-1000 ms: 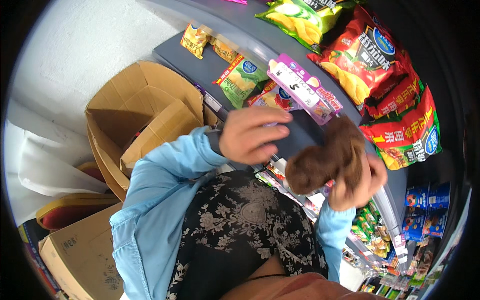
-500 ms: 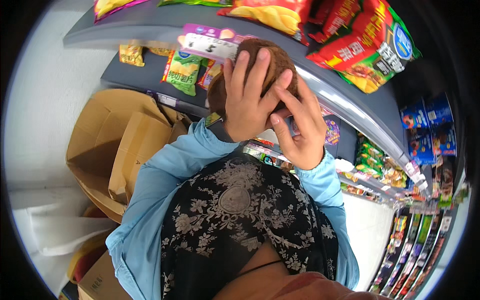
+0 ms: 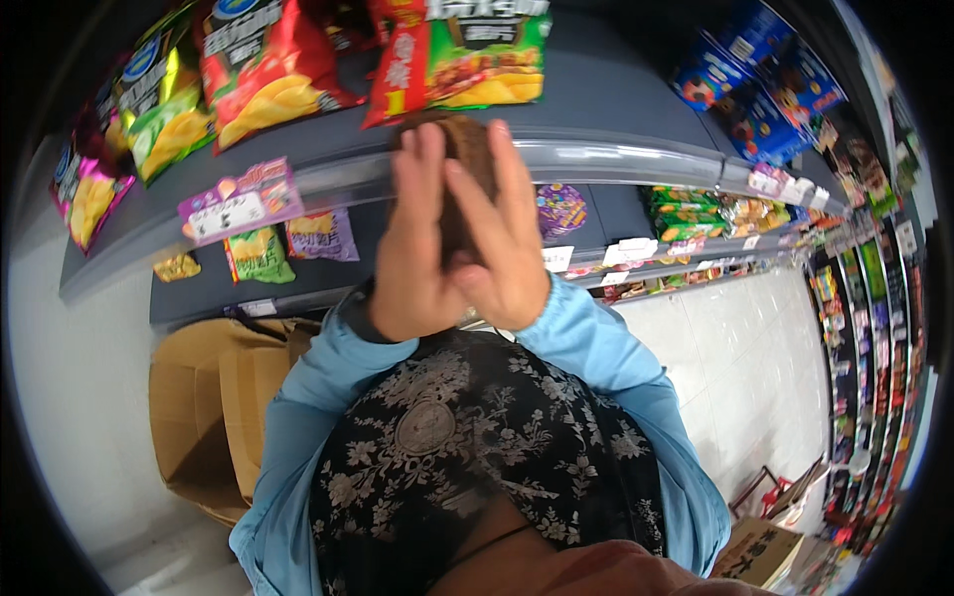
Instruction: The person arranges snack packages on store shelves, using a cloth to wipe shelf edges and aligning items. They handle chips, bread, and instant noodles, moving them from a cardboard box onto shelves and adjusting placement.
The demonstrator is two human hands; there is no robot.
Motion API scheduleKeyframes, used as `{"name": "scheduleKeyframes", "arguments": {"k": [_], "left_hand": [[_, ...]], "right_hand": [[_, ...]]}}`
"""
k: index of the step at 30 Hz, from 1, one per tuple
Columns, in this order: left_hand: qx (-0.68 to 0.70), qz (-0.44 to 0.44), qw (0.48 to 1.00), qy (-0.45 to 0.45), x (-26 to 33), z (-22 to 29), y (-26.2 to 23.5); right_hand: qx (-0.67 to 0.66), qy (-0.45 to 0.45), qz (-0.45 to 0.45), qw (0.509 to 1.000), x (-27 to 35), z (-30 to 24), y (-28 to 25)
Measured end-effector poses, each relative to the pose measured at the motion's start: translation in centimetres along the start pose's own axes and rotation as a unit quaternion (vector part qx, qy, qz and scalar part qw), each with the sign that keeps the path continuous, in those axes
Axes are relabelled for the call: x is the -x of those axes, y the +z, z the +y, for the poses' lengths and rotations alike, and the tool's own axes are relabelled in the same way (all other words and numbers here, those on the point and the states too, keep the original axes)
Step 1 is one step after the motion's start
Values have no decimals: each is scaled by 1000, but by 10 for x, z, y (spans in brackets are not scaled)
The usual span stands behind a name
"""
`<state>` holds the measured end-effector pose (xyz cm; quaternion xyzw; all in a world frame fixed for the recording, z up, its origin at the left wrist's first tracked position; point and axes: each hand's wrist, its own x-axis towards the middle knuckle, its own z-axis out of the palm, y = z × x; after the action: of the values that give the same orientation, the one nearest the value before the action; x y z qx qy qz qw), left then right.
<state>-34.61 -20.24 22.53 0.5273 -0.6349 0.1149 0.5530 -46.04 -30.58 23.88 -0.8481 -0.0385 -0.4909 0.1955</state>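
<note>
A brown, soft-looking roundish thing is between my two hands, before the edge of the grey shelf. My left hand lies along its left side with the fingers stretched upward, slightly smeared by motion. On the right side, my right hand presses it with long, spread fingers. My palms come close together at the bottom, near the thumbs. Much of the brown thing is hidden behind my fingers, and its exact kind cannot be made out. A dark band circles my left wrist.
Chip bags, including a red one and a green-red one, stand on the upper shelf. Blue packages sit farther right. A purple price card hangs at the edge. An open cardboard box stands at left; stocked racks line the right.
My view has turned, so the shelf and box sit differently. My hands have shifted slightly left and lower, their fingers straighter and more upright, with the brown thing still between them.
</note>
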Motion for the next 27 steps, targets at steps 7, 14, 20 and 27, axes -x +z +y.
{"name": "scheduleKeyframes", "arguments": {"k": [7, 14, 20, 27], "left_hand": [[73, 116, 991, -8, -5, -7, -26], [-328, 104, 935, 83, -34, -38, -32], [-627, 51, 757, 177, -49, -32, -41], [-606, 62, 790, 65, -57, -20, 8]], "right_hand": [[197, -53, 102, 974, -7, 15, 26], [228, -17, 118, 966, 9, 36, -35], [309, 67, 175, 933, 35, 76, -101], [348, 129, 176, 912, 51, 126, -147]]}}
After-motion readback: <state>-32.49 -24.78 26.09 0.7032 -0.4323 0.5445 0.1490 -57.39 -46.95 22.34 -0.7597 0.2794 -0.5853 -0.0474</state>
